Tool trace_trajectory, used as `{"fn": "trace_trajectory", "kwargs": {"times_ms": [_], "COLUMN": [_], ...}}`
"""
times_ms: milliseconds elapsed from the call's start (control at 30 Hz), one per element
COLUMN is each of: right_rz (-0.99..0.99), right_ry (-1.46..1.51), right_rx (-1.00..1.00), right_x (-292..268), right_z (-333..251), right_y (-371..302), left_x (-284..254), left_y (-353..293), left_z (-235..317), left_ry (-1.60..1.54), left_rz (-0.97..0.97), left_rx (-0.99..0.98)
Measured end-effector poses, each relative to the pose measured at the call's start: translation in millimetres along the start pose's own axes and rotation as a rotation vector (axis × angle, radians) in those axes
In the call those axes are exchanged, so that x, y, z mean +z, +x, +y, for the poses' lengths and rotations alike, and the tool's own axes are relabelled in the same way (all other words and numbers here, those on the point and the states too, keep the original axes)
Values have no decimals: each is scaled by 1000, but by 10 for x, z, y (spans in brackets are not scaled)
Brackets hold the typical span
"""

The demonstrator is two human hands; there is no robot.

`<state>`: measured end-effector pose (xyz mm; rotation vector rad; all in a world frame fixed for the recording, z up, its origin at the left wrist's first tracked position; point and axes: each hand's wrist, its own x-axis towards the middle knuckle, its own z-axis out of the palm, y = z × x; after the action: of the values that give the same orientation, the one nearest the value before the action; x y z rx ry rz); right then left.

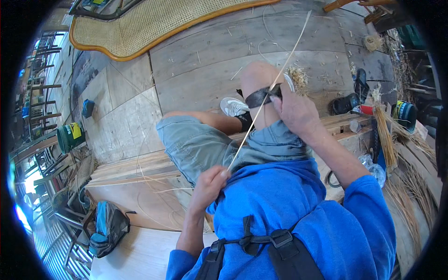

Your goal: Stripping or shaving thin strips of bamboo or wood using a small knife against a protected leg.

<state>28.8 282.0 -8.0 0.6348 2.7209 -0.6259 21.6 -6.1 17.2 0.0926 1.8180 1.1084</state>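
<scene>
A long, pale cane strip [291, 50] runs slantwise from the far floor, over the black band [255, 99] strapped round my raised right knee, down to my lap. Its near end is pinched between the thumb and fingers of my left hand [210, 185], by my waist. My right hand [297, 112] is closed at the knee, its thumb pressed down on the band where the strip crosses. A small dark piece shows by that thumb; whatever else those fingers hold is hidden. More thin strips [175, 190] trail to the left of my left hand.
A woven cane panel [135, 30] with a curved wooden frame lies ahead. Shavings [298, 79] are scattered on the board floor. Cane bundles [386, 137] and a dark shoe [344, 103] are to the right. A backpack [108, 228] and a green tin [71, 137] stand left.
</scene>
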Motion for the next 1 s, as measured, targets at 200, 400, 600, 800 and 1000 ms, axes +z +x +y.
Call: {"fn": "trace_trajectory", "kwargs": {"times_ms": [200, 400, 600, 800, 1000], "right_rz": [124, 148, 115, 153, 212], "right_ry": [15, 237, 1101, 695, 169], "right_rx": [-66, -52, 166, 153, -90], "right_x": [48, 181, -268, 14, 131], "right_z": [69, 426, 656, 589, 212], "right_y": [42, 265, 23, 64, -2], "left_x": [-399, -422, -37, 568, 716], "left_y": [-1118, -1984, -502, 1164, 1277], "left_z": [-655, -1247, -379, 539, 689], "left_ry": [-339, -698, -314, -89, 138], "left_rz": [-32, 35, 93, 84, 225], "left_rx": [-337, -468, -50, 277, 344]}}
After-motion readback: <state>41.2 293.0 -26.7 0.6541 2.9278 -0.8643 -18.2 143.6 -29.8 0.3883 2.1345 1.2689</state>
